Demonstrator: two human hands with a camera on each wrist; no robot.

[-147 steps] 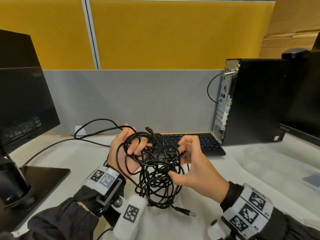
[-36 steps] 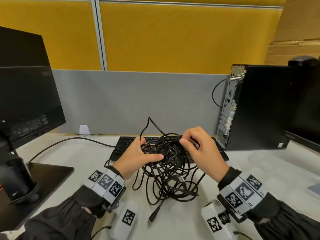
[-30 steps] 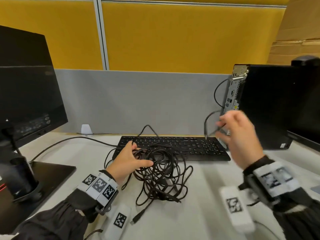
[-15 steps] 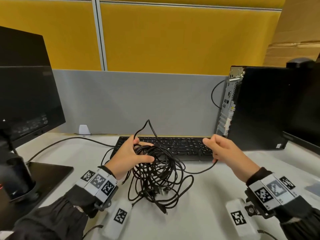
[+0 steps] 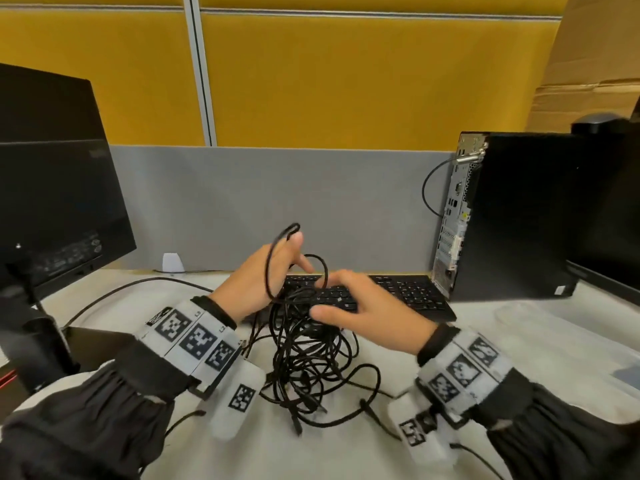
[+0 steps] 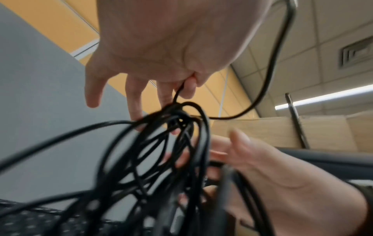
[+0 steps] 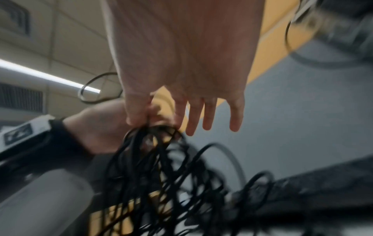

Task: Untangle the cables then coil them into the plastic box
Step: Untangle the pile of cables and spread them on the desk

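A tangle of black cables point(image 5: 308, 358) hangs from both hands, its lower loops lying on the white desk in front of the keyboard. My left hand point(image 5: 298, 254) is raised at the tangle's upper left and pinches one strand between thumb and forefinger point(image 6: 185, 87), with a loop arching over the hand. Its other fingers are spread straight. My right hand point(image 5: 320, 296) pinches the top of the bundle between thumb and forefinger point(image 7: 145, 121), the remaining fingers straight. A clear plastic box point(image 5: 554, 327) shows faintly on the desk at the right.
A black keyboard point(image 5: 398, 292) lies just behind the hands. A black PC tower point(image 5: 519, 216) stands at the right with a monitor point(image 5: 616, 237) beyond it. Another monitor point(image 5: 52, 202) and its stand base point(image 5: 93, 341) fill the left. A separate cable point(image 5: 138, 285) runs across the desk there.
My right hand has come back from the right, where it was pulling out a strand, and now pinches the top of the tangle. My left hand has risen with a loop over it.
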